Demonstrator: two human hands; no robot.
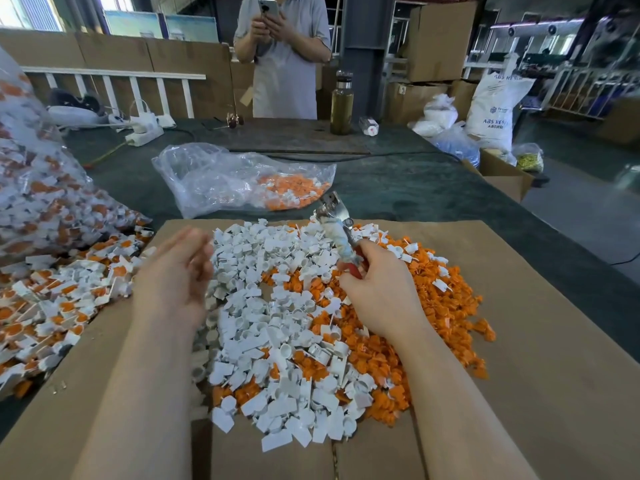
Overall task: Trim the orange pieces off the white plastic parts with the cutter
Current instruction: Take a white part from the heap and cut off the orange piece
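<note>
- Workshop setting; dark green table carried a flat cardboard sheet at its near edge.
- Trimmed white plastic parts lay heaped mid-cardboard; cut orange pieces were piled just beside them, toward the cardboard's right side.
- Untrimmed parts spilled from a clear bag at the cardboard's left edge.
- Second clear bag lay past the cardboard's far edge.
- Right hand grasped the cutter by its handles, blades pointing up and away, above the heap.
- Left hand hovered released, fingers straight, motion-blurred, holding nothing.
- A person with a phone stood at the table's far edge.
</note>
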